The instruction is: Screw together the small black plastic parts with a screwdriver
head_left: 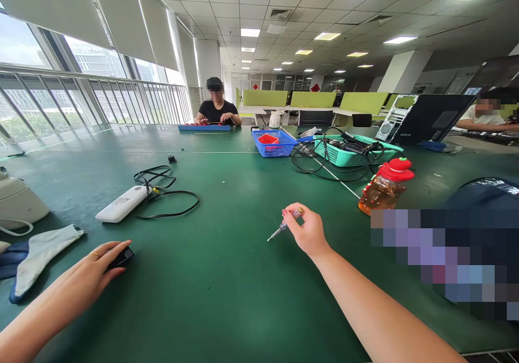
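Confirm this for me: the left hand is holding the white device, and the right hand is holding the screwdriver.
Not quite: the head view shows the left hand holding a small black object; the white device lies apart from it. The right hand is holding the screwdriver.

And on the left hand (101,263) a slim, gold-coloured, smooth-looking ring (94,253) is circling one of the fingers (111,252) near its base, and it's looking narrow indeed! Over on the right hand (307,230), red nails (285,212) are showing, and the left hand is flashing a touch of red at its nails too, small as they're appearing. Both arms are going bare: the left forearm (52,311) is tapering towards a slender wrist, and the right forearm (360,295) is matching it, widening smoothly below.
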Demonstrator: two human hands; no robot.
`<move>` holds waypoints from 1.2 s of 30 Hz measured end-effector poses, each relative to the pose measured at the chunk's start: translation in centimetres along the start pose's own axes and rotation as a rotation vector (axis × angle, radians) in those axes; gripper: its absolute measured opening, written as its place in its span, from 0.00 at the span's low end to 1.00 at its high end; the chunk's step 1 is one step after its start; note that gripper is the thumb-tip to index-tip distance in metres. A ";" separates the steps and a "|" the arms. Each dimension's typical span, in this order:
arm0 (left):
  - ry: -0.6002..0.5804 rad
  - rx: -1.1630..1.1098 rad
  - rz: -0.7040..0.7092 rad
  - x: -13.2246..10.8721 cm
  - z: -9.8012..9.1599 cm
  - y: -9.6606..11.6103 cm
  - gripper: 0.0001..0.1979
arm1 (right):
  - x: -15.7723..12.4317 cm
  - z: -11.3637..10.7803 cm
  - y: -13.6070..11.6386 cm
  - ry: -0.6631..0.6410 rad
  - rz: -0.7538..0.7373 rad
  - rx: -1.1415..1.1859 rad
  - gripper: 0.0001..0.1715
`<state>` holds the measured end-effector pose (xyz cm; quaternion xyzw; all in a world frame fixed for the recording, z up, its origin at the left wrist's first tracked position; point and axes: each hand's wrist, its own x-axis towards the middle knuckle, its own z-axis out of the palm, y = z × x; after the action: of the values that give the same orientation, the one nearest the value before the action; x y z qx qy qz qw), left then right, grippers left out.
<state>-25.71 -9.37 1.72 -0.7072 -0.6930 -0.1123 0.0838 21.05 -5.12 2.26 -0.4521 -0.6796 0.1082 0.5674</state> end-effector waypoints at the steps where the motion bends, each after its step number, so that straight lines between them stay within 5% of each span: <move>1: -0.032 -0.016 0.022 0.0 0.2 -0.3 0.27 | 0.0 0.0 0.0 0.000 0.003 -0.002 0.13; 10: -0.136 -0.057 -0.003 -0.1 1.6 -2.6 0.32 | 0.0 0.0 -0.1 0.002 0.008 -0.011 0.14; 16: -0.115 -0.032 -0.014 0.2 -1.0 -1.2 0.22 | 0.0 -0.1 -0.2 0.002 0.006 -0.009 0.14; 20: -0.118 -0.106 0.011 0.8 -3.2 3.0 0.20 | 0.0 -0.1 -0.1 0.001 0.013 -0.018 0.14; 26: -0.173 -0.306 0.361 3.3 -4.9 14.0 0.20 | -0.1 0.0 -0.1 0.003 -0.002 -0.020 0.13; 31: -0.219 -0.364 0.567 6.3 -2.9 22.2 0.16 | -0.1 0.0 0.0 0.001 -0.008 -0.037 0.13; 36: -0.208 -0.371 0.633 7.7 0.8 24.8 0.15 | -0.2 0.0 0.0 -0.016 -0.008 -0.028 0.14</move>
<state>-0.84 -2.40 3.93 -0.8971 -0.4128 -0.1320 -0.0862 21.02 -5.25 2.13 -0.4562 -0.6874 0.0999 0.5562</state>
